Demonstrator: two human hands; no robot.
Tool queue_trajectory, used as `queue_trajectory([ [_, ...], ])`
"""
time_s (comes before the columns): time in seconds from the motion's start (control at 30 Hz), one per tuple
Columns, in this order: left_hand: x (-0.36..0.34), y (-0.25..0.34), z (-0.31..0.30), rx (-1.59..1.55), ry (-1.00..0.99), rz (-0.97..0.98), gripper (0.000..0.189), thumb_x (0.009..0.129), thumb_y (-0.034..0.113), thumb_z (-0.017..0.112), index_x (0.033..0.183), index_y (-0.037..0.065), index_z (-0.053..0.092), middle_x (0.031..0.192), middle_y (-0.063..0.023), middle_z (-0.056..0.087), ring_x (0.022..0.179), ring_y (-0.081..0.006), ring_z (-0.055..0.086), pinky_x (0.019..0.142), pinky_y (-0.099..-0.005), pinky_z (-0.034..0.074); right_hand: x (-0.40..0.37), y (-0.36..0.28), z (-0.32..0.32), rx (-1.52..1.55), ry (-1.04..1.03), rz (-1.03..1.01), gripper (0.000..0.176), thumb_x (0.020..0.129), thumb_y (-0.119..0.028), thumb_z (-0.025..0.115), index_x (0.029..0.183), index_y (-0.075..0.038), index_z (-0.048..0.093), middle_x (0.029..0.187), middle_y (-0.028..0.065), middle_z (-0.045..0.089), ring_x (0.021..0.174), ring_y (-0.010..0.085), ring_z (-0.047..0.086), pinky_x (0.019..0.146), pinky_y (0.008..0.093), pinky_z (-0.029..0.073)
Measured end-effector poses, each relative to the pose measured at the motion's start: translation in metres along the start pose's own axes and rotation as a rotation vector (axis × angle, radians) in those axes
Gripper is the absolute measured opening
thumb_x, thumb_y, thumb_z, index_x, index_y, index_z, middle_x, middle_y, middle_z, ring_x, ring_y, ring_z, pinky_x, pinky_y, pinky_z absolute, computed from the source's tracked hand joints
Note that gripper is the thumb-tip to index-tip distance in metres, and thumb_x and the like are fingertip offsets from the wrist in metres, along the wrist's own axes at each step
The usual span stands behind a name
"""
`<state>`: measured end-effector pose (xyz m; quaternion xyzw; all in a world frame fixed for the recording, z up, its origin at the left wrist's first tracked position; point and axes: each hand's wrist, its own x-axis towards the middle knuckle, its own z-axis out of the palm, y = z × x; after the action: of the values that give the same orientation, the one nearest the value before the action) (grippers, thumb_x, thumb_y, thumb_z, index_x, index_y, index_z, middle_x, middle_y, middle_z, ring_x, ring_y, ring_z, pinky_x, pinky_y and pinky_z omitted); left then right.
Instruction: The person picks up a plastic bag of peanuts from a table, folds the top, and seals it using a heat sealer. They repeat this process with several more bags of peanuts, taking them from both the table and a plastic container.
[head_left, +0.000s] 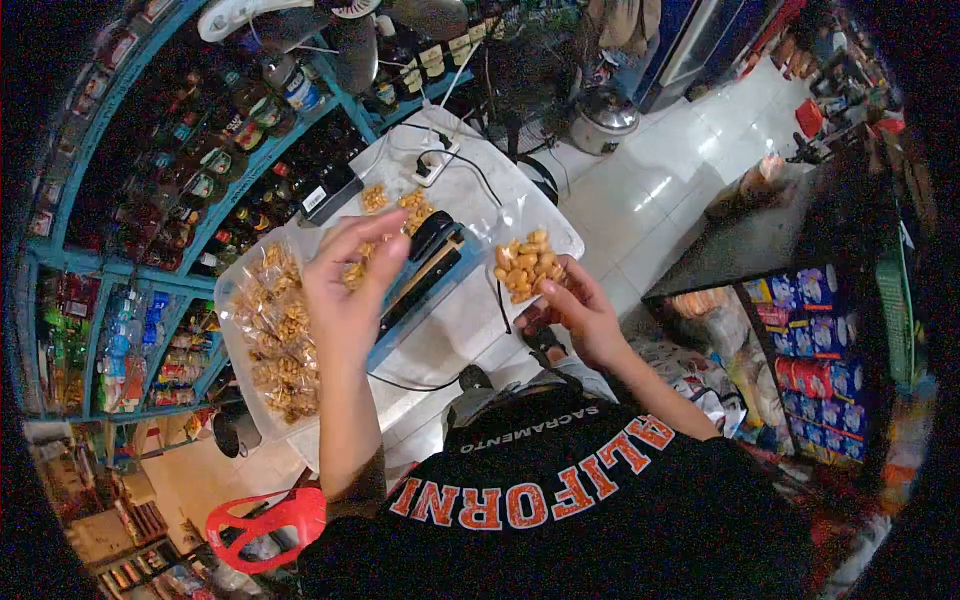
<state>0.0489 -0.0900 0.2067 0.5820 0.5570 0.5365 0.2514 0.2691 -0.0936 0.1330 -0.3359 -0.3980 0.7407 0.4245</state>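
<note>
A clear plastic bag of peanuts [526, 266] hangs in my right hand [584, 312], whose thumb and fingers pinch its lower right side. My left hand [352, 262] is raised over the table with thumb and fingers apart, and nothing shows between them. Just right of it stands a blue and black bag sealer [425, 275]. A translucent tray [228, 290] at the left holds many filled bags [275, 340]. Small bags of nuts [412, 212] lie behind the sealer, partly hidden by my left hand.
The white table [470, 150] carries a power strip [436, 162] and black cables. Blue shelves [230, 170] with bottles stand at the left and back. A rice cooker [604, 118] is on the floor behind; a red plastic chair [265, 528] is at the lower left.
</note>
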Motion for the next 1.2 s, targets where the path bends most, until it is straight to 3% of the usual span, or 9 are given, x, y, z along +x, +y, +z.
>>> queue_trajectory([
  [0.13, 0.001, 0.025, 0.009, 0.022, -0.206, 0.145, 0.023, 0.063, 0.007, 0.069, 0.084, 0.003, 0.064, 0.080, -0.0064, 0.061, 0.077, -0.0155, 0.055, 0.073, -0.0267, 0.039, -0.008, -0.017, 0.014, -0.017, -0.108, -0.074, 0.023, 0.085, -0.017, 0.049, 0.102, -0.003, 0.043, 0.088, 0.0072, 0.056, 0.070, 0.0166, 0.060, 0.057, 0.0235, 0.047],
  [0.27, -0.002, 0.038, 0.012, -0.013, -0.231, 0.118, 0.011, 0.063, 0.005, 0.068, 0.074, 0.003, 0.063, 0.073, -0.0057, 0.061, 0.072, -0.0159, 0.055, 0.070, -0.0266, 0.039, -0.006, -0.014, 0.017, -0.090, -0.167, -0.129, 0.026, 0.084, -0.015, 0.051, 0.104, -0.002, 0.042, 0.091, 0.0071, 0.055, 0.072, 0.0152, 0.059, 0.058, 0.0231, 0.046],
  [0.5, -0.004, 0.048, 0.003, -0.014, -0.175, 0.123, 0.006, 0.066, 0.005, 0.066, 0.070, 0.003, 0.062, 0.071, -0.0055, 0.060, 0.072, -0.0155, 0.054, 0.069, -0.0258, 0.039, -0.003, -0.013, 0.024, -0.086, -0.214, -0.056, 0.033, 0.084, -0.015, 0.052, 0.111, -0.003, 0.039, 0.089, 0.0072, 0.055, 0.070, 0.0141, 0.058, 0.058, 0.0231, 0.045],
  [0.6, -0.002, 0.047, -0.007, 0.034, -0.092, 0.085, 0.007, 0.066, 0.005, 0.066, 0.070, 0.002, 0.062, 0.071, -0.0062, 0.059, 0.072, -0.0163, 0.054, 0.070, -0.0267, 0.039, 0.001, -0.009, 0.023, -0.205, -0.189, 0.037, 0.032, 0.085, -0.014, 0.048, 0.113, -0.002, 0.040, 0.093, 0.0087, 0.055, 0.073, 0.0147, 0.057, 0.065, 0.0259, 0.046],
  [0.67, 0.005, 0.037, -0.021, 0.167, 0.063, 0.044, 0.009, 0.068, 0.008, 0.066, 0.071, 0.001, 0.062, 0.072, -0.0067, 0.059, 0.072, -0.0171, 0.054, 0.070, -0.0266, 0.039, 0.005, -0.004, 0.020, -0.480, -0.296, 0.060, 0.032, 0.084, -0.016, 0.050, 0.112, -0.003, 0.043, 0.094, 0.0067, 0.055, 0.076, 0.0117, 0.055, 0.067, 0.0239, 0.044],
  [0.77, 0.021, -0.014, -0.046, 0.379, 0.154, 0.042, 0.012, 0.069, 0.013, 0.065, 0.073, 0.002, 0.063, 0.073, -0.0079, 0.061, 0.072, -0.0185, 0.056, 0.068, -0.0259, 0.040, 0.005, 0.003, 0.022, -0.566, -0.346, 0.117, 0.030, 0.081, -0.020, 0.056, 0.107, -0.006, 0.049, 0.090, 0.0066, 0.056, 0.071, 0.0080, 0.054, 0.059, 0.0205, 0.043],
  [0.83, 0.026, -0.047, -0.059, 0.555, 0.139, -0.084, 0.015, 0.070, 0.019, 0.064, 0.076, 0.005, 0.065, 0.075, -0.0092, 0.063, 0.071, -0.0199, 0.059, 0.065, -0.0265, 0.043, 0.005, 0.011, 0.021, -0.569, -0.388, 0.088, 0.030, 0.081, -0.020, 0.056, 0.107, -0.006, 0.049, 0.090, 0.0061, 0.056, 0.072, 0.0073, 0.053, 0.060, 0.0205, 0.043],
  [0.93, 0.026, -0.136, -0.077, 0.566, 0.045, -0.248, 0.017, 0.069, 0.023, 0.064, 0.079, 0.009, 0.066, 0.077, -0.0104, 0.063, 0.070, -0.0214, 0.061, 0.063, -0.0279, 0.045, 0.007, 0.021, 0.021, -0.555, -0.421, 0.062, 0.029, 0.081, -0.019, 0.056, 0.107, -0.006, 0.049, 0.089, 0.0046, 0.056, 0.074, 0.0072, 0.052, 0.062, 0.0207, 0.043],
  [1.2, 0.012, -0.237, -0.100, 0.661, -0.010, -0.533, 0.023, 0.067, 0.032, 0.064, 0.081, 0.014, 0.066, 0.079, -0.0097, 0.063, 0.075, -0.0234, 0.061, 0.068, -0.0330, 0.046, 0.005, 0.021, 0.019, -0.531, -0.335, 0.192, 0.027, 0.082, -0.018, 0.055, 0.106, -0.007, 0.050, 0.085, 0.0019, 0.053, 0.071, 0.0078, 0.051, 0.060, 0.0202, 0.042],
])
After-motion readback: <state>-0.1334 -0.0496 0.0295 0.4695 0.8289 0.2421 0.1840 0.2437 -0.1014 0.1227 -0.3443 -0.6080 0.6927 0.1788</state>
